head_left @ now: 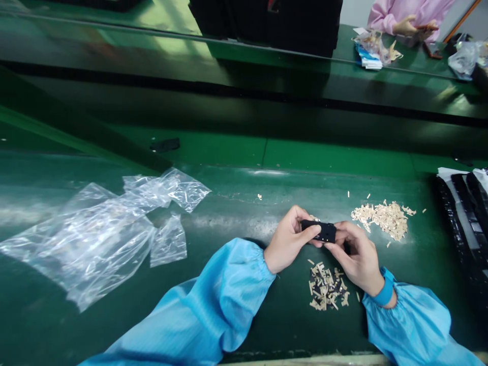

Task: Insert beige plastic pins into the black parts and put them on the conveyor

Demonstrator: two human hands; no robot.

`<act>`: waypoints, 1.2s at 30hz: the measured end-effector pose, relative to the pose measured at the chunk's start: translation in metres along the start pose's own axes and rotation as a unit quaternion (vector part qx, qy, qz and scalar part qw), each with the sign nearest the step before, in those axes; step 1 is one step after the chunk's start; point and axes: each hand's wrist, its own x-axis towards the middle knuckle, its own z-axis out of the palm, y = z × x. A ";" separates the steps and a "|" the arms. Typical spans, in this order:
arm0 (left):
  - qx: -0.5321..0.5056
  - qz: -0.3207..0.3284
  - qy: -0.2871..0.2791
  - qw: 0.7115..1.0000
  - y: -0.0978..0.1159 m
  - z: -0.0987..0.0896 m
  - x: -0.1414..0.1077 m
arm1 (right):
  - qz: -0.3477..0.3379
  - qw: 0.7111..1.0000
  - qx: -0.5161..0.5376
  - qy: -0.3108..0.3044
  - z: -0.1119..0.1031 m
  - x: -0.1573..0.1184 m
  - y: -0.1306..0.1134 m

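Between my two hands is a small black rectangular part (327,232) with tiny shiny dots along its edge. My left hand (286,240) grips its left end, thumb on top. The fingers of my right hand (358,254) pinch its right end. Just below the hands lies a small pile of pale and dark little pieces (328,287). A larger heap of pale beige pieces (385,217) is on the green table (267,305), up and to the right of my right hand.
Clear plastic bags (107,229) spread over the left side. Black trays (465,218) with white sheets stand at the right edge. A dark strip (165,145) lies further back. Beyond the raised ledge, a person in a pink sleeve (383,15) holds a phone near plastic packets (375,48).
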 end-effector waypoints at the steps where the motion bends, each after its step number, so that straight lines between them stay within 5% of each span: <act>1: 0.001 0.000 -0.001 1.000 0.000 0.000 0.000 | 0.003 1.000 0.009 -0.016 -0.001 0.000 0.001; 13: 0.017 0.001 -0.001 1.000 -0.002 0.000 0.000 | -0.009 0.993 0.012 -0.115 -0.011 0.002 0.012; 22: 0.000 0.006 -0.003 1.000 0.000 0.000 0.001 | -0.063 0.996 -0.056 0.009 -0.004 0.001 0.004; 36: -0.011 0.015 -0.011 1.000 -0.002 -0.001 0.002 | -0.062 0.993 -0.081 0.063 0.002 -0.006 0.002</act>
